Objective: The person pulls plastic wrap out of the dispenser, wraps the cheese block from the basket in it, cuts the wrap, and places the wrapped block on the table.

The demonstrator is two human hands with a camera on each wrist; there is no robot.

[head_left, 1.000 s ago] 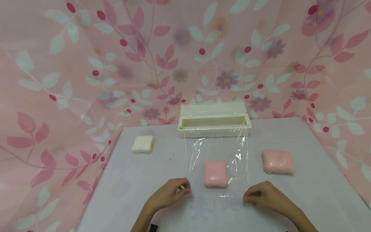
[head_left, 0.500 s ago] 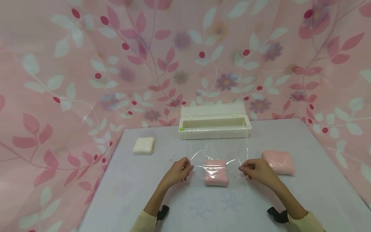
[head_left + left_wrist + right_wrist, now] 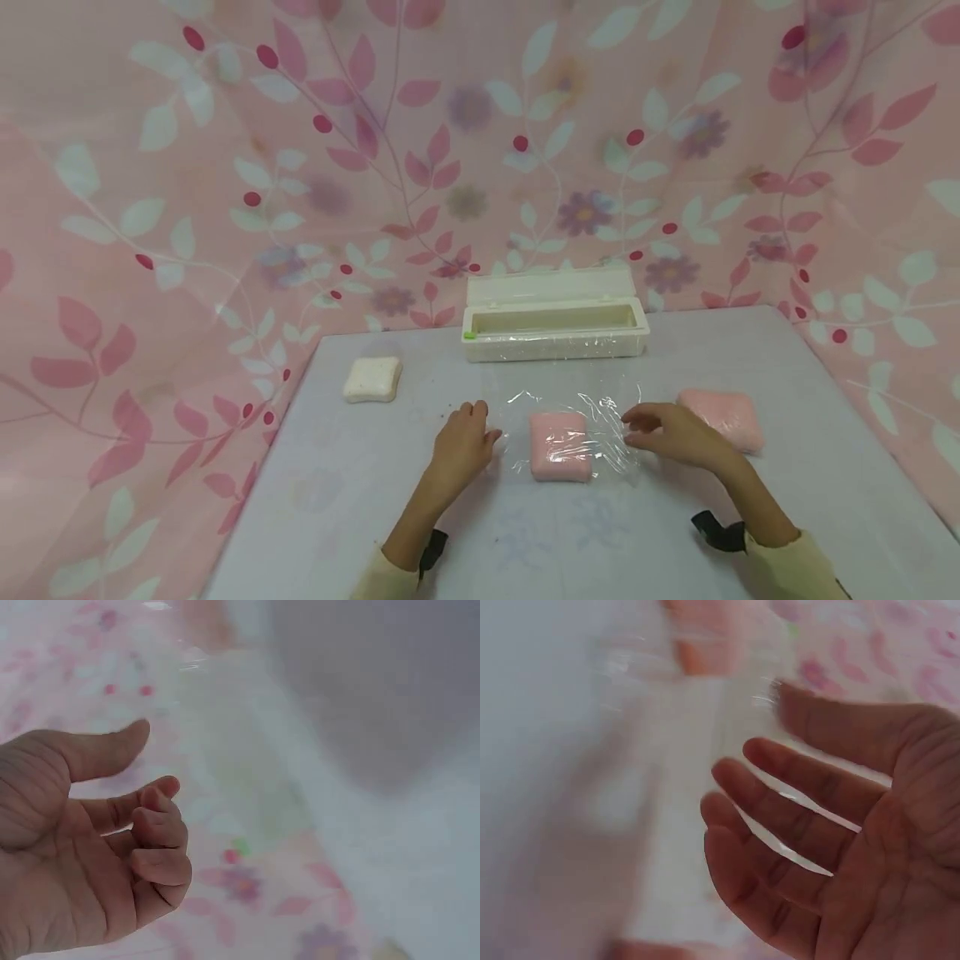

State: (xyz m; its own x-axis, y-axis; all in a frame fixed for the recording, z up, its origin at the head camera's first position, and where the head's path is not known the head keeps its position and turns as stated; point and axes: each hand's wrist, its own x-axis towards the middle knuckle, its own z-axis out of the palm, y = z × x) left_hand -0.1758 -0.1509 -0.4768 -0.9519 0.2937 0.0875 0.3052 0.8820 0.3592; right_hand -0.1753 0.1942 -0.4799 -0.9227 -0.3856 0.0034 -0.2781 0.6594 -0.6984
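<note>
A pink pillow-shaped block (image 3: 560,447), like a bar of soap, lies mid-table with crinkled clear plastic wrap (image 3: 611,425) over and around it. To its left hovers my left hand (image 3: 461,443), thumb apart from loosely bent fingers. On the other side, my right hand (image 3: 671,431) is spread at the wrap's right edge; whether its fingertips touch the wrap I cannot tell. Both wrist views show palms with nothing held: the left hand (image 3: 97,847) has bent fingers, the right hand (image 3: 840,825) straighter ones. The block (image 3: 709,634) is blurred at the top of the right wrist view.
Behind the block stands a long white wrap box (image 3: 555,346), its lid (image 3: 551,286) raised. A white block (image 3: 372,379) lies at the left. Behind my right hand sits another pink block (image 3: 723,419), shiny as if wrapped. Floral cloth (image 3: 480,150) hangs behind the table.
Both hands moved away from the table's front, pinching the wrap's near corners and folding it back over the pink block. Their fingers have since loosened from the wrap, which now lies crinkled there.
</note>
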